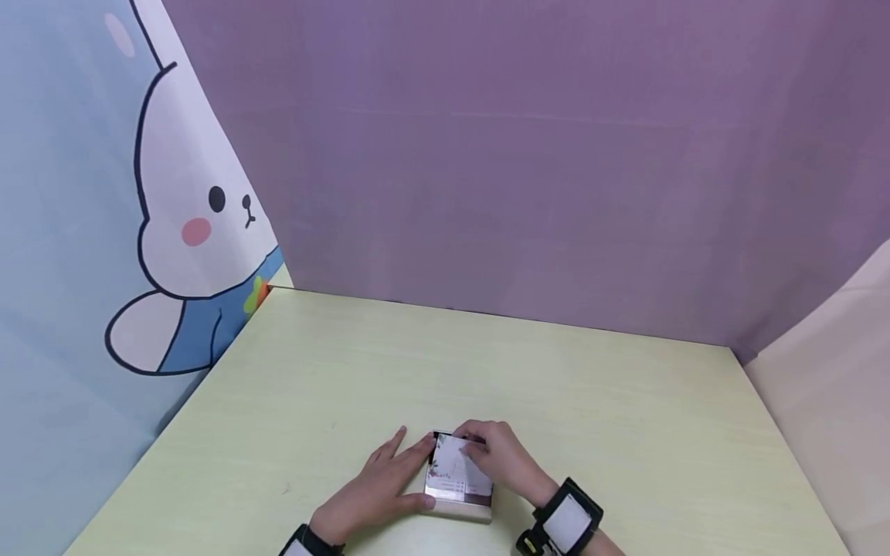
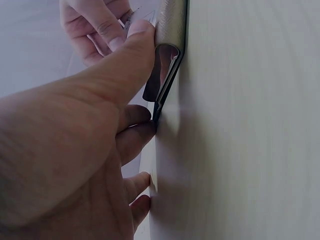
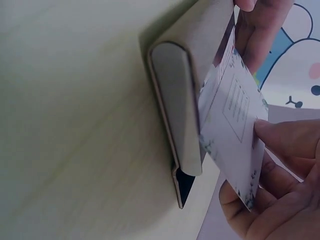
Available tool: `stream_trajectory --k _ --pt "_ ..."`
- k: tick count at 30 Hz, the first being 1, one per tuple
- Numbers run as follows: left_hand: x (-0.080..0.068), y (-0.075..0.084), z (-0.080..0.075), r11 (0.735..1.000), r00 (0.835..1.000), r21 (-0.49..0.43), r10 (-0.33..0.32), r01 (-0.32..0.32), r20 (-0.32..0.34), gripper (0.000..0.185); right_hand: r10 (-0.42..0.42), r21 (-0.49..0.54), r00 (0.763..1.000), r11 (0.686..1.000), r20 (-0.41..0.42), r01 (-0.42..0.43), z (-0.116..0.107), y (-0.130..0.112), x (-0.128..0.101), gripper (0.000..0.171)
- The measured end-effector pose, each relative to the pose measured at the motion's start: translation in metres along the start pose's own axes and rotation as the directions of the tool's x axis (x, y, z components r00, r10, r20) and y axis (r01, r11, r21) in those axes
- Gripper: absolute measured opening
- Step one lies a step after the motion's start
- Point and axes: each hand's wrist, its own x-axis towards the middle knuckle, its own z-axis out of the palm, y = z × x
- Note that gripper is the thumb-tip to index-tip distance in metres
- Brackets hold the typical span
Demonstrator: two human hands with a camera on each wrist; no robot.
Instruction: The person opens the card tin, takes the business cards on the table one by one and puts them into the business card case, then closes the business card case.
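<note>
A flat card case (image 1: 464,512) with a rounded, light-coloured spine lies on the table at the near middle. Its opened dark-lined flap (image 3: 185,187) shows in the right wrist view. My right hand (image 1: 497,455) pinches a white card (image 3: 240,115) with printed leaves and a framed text block, between thumb and fingers at its far edge. The card stands tilted up from the case; its lower edge is at the opening. My left hand (image 1: 378,486) touches the case's left side, thumb at the near corner and straight fingers towards the far corner. Some fingertips rest on the table.
A pale wooden table (image 1: 591,394) spreads around the case. Behind it hangs a purple cloth (image 1: 528,170), with a blue rabbit-print cloth (image 1: 62,232) at the left and a whitish cloth (image 1: 834,371) at the right. Both wrists wear black straps (image 1: 573,510).
</note>
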Motion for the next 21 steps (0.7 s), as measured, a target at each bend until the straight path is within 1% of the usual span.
stream_trajectory --k 2,5,8,11,14,17,20,21 --pt "0.0 0.002 -0.002 1.0 1.0 -0.002 0.005 -0.005 -0.003 0.102 0.001 0.0 1.0 1.0 0.012 -0.001 0.0 -0.003 -0.002 0.027" --pt "-0.001 0.005 -0.006 1.0 1.0 0.001 0.016 -0.016 -0.006 0.101 -0.001 -0.004 1.0 1.0 0.021 0.001 -0.001 -0.008 -0.005 0.023" --pt "0.0 0.013 -0.017 1.0 1.0 -0.001 0.0 0.0 -0.006 0.1 0.003 -0.008 1.0 1.0 0.017 -0.003 -0.001 -0.012 -0.007 0.021" --pt "0.0 0.021 -0.029 1.0 1.0 0.006 -0.013 0.013 -0.005 0.1 0.017 -0.044 1.0 0.999 -0.007 -0.018 0.001 -0.014 -0.008 0.023" --pt "-0.001 0.026 -0.037 1.0 1.0 0.007 -0.018 0.018 0.0 0.099 0.029 -0.072 0.999 0.997 -0.031 -0.031 0.004 -0.011 -0.009 0.028" --pt "-0.001 0.029 -0.04 1.0 1.0 0.001 -0.022 0.022 0.012 0.099 0.035 -0.084 0.999 0.996 -0.039 -0.038 0.007 -0.007 -0.011 0.031" --pt "-0.002 0.03 -0.041 1.0 1.0 0.007 -0.024 0.024 0.018 0.098 0.037 -0.093 0.999 0.995 -0.022 -0.039 0.009 -0.002 -0.013 0.033" --pt "-0.002 0.03 -0.041 1.0 1.0 0.022 -0.02 0.019 0.017 0.099 0.042 -0.097 0.999 0.994 -0.013 -0.043 0.01 -0.001 -0.013 0.034"
